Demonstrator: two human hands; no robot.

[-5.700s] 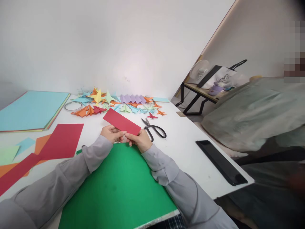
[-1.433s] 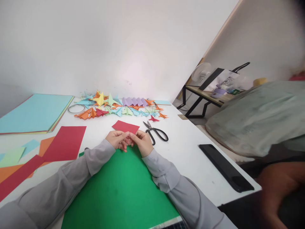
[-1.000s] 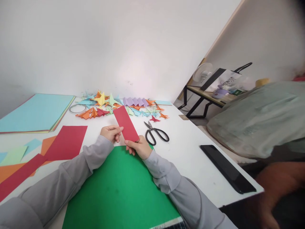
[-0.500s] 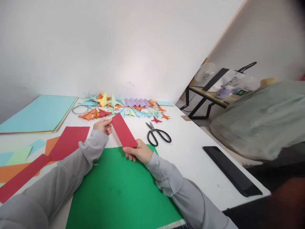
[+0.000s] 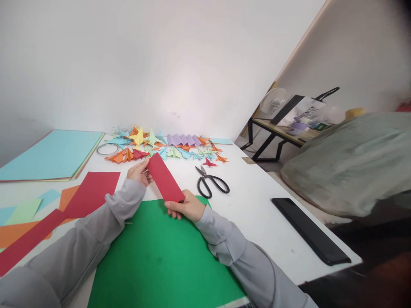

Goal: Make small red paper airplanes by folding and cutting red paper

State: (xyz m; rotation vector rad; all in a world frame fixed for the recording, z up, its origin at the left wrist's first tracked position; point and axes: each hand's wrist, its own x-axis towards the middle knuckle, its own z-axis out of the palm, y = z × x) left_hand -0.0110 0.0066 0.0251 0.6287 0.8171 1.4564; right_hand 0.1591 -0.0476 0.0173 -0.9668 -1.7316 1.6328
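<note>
A red strip of paper (image 5: 165, 179) is held up at a slant between my two hands. My left hand (image 5: 140, 173) pinches its upper left edge, and some of the fingers are behind the paper. At its lower end my right hand (image 5: 185, 205) grips the strip, thumb on top and fingers underneath. Below both hands lies a green sheet (image 5: 163, 256) on the white table (image 5: 253, 218). Black-handled scissors (image 5: 210, 182) rest to the right of the strip, blades slightly apart and pointing away from me.
Folded paper shapes (image 5: 173, 149) in several colours line the wall side, near a coil of wire (image 5: 107, 149). Large coloured sheets (image 5: 54, 154) are stacked at back left, with red paper pieces (image 5: 93, 194) nearer. A black phone (image 5: 310, 231) lies by the right edge.
My left hand has closed in on the strip's upper edge, fingers now further behind it. The strip has tilted slightly; my right hand keeps its grip. The view has shifted a little.
</note>
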